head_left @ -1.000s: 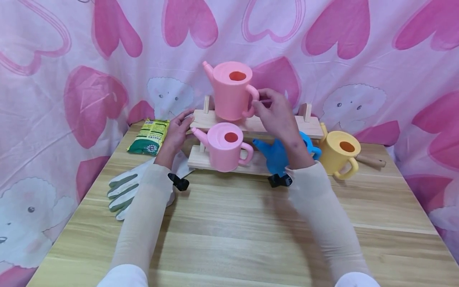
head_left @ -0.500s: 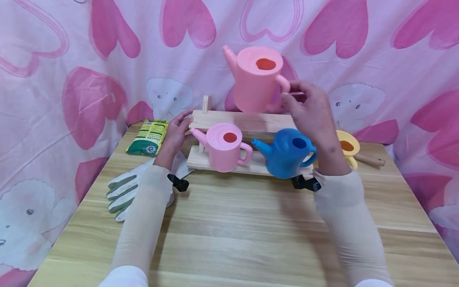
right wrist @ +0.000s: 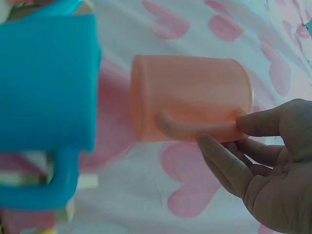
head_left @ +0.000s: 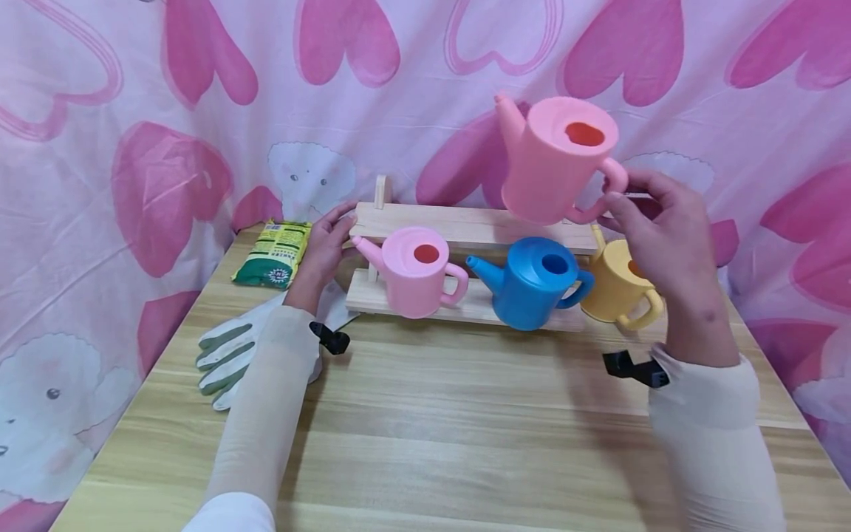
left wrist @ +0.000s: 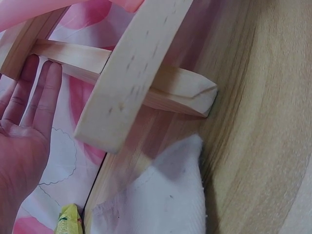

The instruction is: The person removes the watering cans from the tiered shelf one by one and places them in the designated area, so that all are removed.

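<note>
Out to the right, my right hand pinches the handle of a salmon-pink watering can, held in the air above the wooden shelf's right end. Thumb and fingers meet round that handle in the right wrist view. My left hand holds the left end of the two-tier wooden shelf; its fingertips touch the wood in the left wrist view, its thumb hidden there. On the lower tier stand a light-pink watering can and a blue watering can. A yellow watering can sits right of the shelf.
A white work glove with grey-green patches lies by my left forearm. Behind it rests a yellow-green packet. A heart-patterned curtain hangs behind the wooden table.
My right hand has lifted the salmon-pink watering can off the upper tier and carried it to the right. The left hand has stayed at the shelf's end.
</note>
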A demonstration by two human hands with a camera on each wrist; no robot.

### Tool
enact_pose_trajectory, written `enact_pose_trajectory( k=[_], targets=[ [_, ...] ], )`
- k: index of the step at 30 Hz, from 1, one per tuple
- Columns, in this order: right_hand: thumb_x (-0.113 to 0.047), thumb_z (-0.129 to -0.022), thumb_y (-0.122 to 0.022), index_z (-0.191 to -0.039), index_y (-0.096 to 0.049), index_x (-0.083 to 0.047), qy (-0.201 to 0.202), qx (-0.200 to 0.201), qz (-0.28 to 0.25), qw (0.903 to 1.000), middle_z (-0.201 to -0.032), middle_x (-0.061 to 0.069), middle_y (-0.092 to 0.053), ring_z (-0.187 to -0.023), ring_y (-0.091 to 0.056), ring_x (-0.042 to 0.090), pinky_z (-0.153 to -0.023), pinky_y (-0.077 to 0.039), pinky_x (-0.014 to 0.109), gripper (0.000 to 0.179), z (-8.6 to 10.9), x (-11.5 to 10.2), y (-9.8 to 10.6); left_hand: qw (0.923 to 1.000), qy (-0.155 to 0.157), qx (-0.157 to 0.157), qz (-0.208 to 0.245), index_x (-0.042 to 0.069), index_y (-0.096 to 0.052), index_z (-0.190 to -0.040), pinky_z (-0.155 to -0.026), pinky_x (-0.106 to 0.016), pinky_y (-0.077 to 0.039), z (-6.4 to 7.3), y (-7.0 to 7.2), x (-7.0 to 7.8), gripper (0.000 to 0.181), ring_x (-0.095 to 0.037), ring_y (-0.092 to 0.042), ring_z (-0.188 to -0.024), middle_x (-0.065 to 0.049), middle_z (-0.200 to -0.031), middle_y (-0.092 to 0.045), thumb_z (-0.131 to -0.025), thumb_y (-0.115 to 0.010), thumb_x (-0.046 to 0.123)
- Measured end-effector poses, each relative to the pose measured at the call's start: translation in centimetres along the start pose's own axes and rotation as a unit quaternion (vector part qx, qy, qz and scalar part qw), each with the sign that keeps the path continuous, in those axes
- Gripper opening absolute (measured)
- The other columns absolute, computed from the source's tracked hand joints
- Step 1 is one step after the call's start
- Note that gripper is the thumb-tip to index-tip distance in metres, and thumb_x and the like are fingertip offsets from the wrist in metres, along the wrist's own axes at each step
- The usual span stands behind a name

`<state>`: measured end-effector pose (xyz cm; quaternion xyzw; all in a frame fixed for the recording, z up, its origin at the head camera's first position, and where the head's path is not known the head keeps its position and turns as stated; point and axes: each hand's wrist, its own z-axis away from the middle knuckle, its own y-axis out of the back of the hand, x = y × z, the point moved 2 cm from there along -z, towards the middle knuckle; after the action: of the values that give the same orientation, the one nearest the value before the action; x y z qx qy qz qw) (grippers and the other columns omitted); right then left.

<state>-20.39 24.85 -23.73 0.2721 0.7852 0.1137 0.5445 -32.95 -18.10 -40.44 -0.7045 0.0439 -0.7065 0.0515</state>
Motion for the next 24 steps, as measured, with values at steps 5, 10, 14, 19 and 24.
enact_pose_trajectory(
  k=[5,10,14,19,24],
  targets=[
    [-0.021,-0.100,-0.069,-0.138,-0.066,-0.008,-0.011,0.025,-0.021,0.9994,-0.118,0.004,-0.067,-0.095,-0.069,0.005,-0.076,-0.054,0.014,0.040,1.2,1.8,1.9,1.0000,-0.001,0.001,0.003,0.019,-0.051,-0.153,-0.080,-0.029,-0.060,0.0,0.0,0.0,0.054,-0.026,-0.061,-0.122,-0.006,-0.145,-0.057,-0.104,-0.063,0.037],
    [-0.013,-0.098,-0.070,-0.136,-0.065,-0.002,-0.010,0.053,-0.025,0.9982,-0.108,-0.005,-0.070,-0.091,-0.070,0.001,-0.076,-0.053,0.013,0.040,2.0,3.3,4.1,1.0000,0.000,0.000,0.005,0.019,-0.052,-0.153,-0.079,-0.028,-0.060,0.0,-0.1,0.0,0.052,-0.026,-0.061,-0.122,-0.006,-0.145,-0.057,-0.105,-0.062,0.036],
    [-0.010,-0.098,-0.068,-0.136,-0.065,-0.002,-0.024,0.073,-0.027,0.9967,-0.106,-0.005,-0.069,-0.089,-0.070,0.001,-0.076,-0.053,0.013,0.039,2.7,4.2,5.8,1.0000,0.002,0.000,0.006,0.019,-0.051,-0.153,-0.079,-0.028,-0.060,0.1,0.0,0.0,0.052,-0.026,-0.061,-0.122,-0.006,-0.145,-0.057,-0.105,-0.062,0.036],
    [-0.024,-0.100,-0.066,-0.141,-0.064,-0.012,-0.107,0.104,0.013,0.9888,-0.113,-0.006,-0.066,-0.094,-0.066,-0.001,-0.078,-0.051,0.010,0.044,3.5,5.6,7.6,1.0000,-0.006,0.001,0.000,0.018,-0.051,-0.153,-0.080,-0.029,-0.060,0.0,0.2,-0.1,0.053,-0.025,-0.062,-0.121,-0.007,-0.144,-0.058,-0.105,-0.062,0.037],
    [-0.031,-0.101,-0.062,-0.144,-0.061,-0.022,-0.160,0.129,0.042,0.9778,-0.116,-0.013,-0.063,-0.095,-0.062,-0.007,-0.086,-0.047,0.008,0.044,4.4,7.4,9.3,1.0000,-0.006,-0.004,0.001,0.019,-0.051,-0.153,-0.081,-0.028,-0.060,0.0,0.1,-0.2,0.052,-0.026,-0.062,-0.122,-0.006,-0.145,-0.058,-0.105,-0.061,0.036]
  ],
)
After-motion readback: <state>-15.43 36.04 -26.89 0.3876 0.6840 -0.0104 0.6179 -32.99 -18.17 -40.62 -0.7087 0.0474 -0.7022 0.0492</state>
